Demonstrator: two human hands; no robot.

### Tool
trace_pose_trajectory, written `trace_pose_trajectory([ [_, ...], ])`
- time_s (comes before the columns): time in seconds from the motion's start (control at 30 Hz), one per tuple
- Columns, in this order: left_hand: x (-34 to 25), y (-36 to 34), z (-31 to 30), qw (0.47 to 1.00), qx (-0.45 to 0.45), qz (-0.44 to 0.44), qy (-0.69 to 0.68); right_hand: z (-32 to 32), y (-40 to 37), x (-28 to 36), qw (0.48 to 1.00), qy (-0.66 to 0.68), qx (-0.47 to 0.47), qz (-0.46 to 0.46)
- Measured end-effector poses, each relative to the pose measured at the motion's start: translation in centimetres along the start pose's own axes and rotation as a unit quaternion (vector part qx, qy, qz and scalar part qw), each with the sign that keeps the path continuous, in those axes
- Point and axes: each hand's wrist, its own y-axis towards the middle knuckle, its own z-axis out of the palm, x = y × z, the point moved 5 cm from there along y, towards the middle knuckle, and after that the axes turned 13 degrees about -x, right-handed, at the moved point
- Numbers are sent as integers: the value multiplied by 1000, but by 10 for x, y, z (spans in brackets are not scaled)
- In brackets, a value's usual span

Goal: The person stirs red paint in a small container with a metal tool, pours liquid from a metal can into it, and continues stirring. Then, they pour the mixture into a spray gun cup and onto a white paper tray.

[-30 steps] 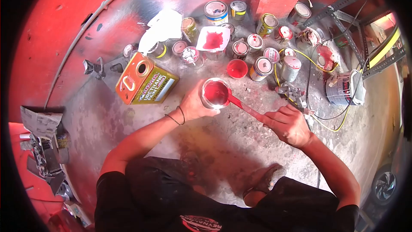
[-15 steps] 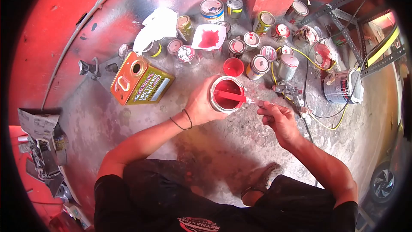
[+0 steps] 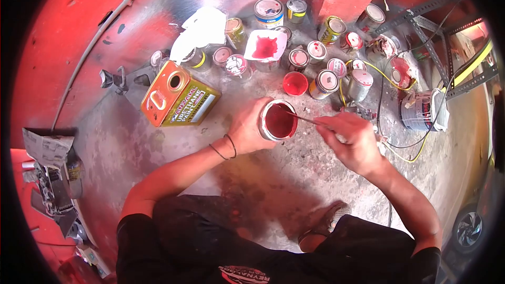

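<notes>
My left hand (image 3: pixel 251 129) is wrapped round the left side of an open paint can (image 3: pixel 264 132) that holds dark red paint (image 3: pixel 280 122). In my right hand (image 3: pixel 352 139) is a thin stirring stick (image 3: pixel 304 119), pinched between the fingers and seen nearly edge-on. Its far end reaches over the rim into the can; the tip is hard to make out against the paint. Just beyond the can, a small cup of bright red paint (image 3: pixel 295 83) stands on the floor.
A rectangular urethane paint thinner tin (image 3: pixel 181 97) stands to the left. Several paint-stained cans (image 3: pixel 324 84) crowd the floor at the back, one topped by a red-stained white sheet (image 3: pixel 250 49). A yellow hose (image 3: pixel 388 78), a bucket (image 3: pixel 415 110) and a metal rack (image 3: pixel 447 55) are at right.
The stick has turned from showing its flat red-coated face to its thin edge. My right hand has rolled over and shifted slightly up and to the right.
</notes>
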Motion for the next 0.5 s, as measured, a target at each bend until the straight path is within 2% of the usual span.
trace_pose_trajectory([
  [0.07,-5,-2,4,1000,2,4,1,15,8,13,975,-106,10,-193],
  [0.1,-7,-2,6,1000,2,6,3,24,7,13,963,-136,32,-229],
  [0.2,-12,0,10,1000,-15,11,-24,46,-2,4,979,-59,129,-146],
  [0.23,-12,-2,10,1000,-7,9,-23,48,-1,2,992,20,103,-73],
  [0.33,-11,0,9,999,-16,28,-9,42,11,-4,998,24,41,50],
  [0.37,-10,1,9,999,-18,26,-8,41,15,-3,994,-74,22,-74],
  [0.47,-5,2,11,1000,-17,16,-14,51,12,-11,992,-15,109,-59],
  [0.5,-3,2,11,1000,-15,10,-20,50,14,-14,995,-12,86,-47],
])
